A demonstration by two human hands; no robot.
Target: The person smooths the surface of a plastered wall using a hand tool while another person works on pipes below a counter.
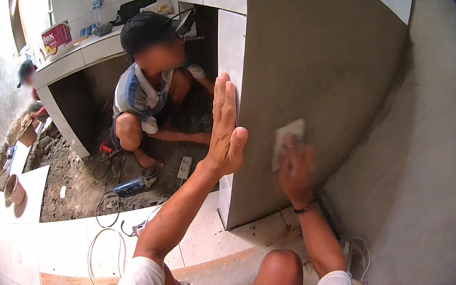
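Right of centre in the head view, the pad (289, 137) lies against the grey plaster (321, 68) of a standing panel, in the person's right hand (298, 168). That hand is blurred, but its fingers look bent over the pad, with the palm behind it, a hold that probably keeps the pad's face flat to the surface. The left hand (227, 136), near the middle of the frame, is wide open and holds nothing: fingers straight and together, thumb apart. It stands upright along the panel's white tile edge (231, 40), seemingly laid there for balance or to steady the corner; whether the whole palm touches, I cannot tell.

In the upper left, a tiled table (99, 51) carries a bucket (56, 39), a bottle (96, 5) and a black bag (133, 9), perhaps set there to stay off the rough soil (70, 190). A co-worker (144, 91) squats left of centre, beside the panel. Below the co-worker, a blue power tool (133, 185) lies on the ground with a socket strip (185, 167) near it, likely placed so that power is within reach. At the lower left, a cup (14, 189) sits on a white tile, which would give it firmer footing than the soil.
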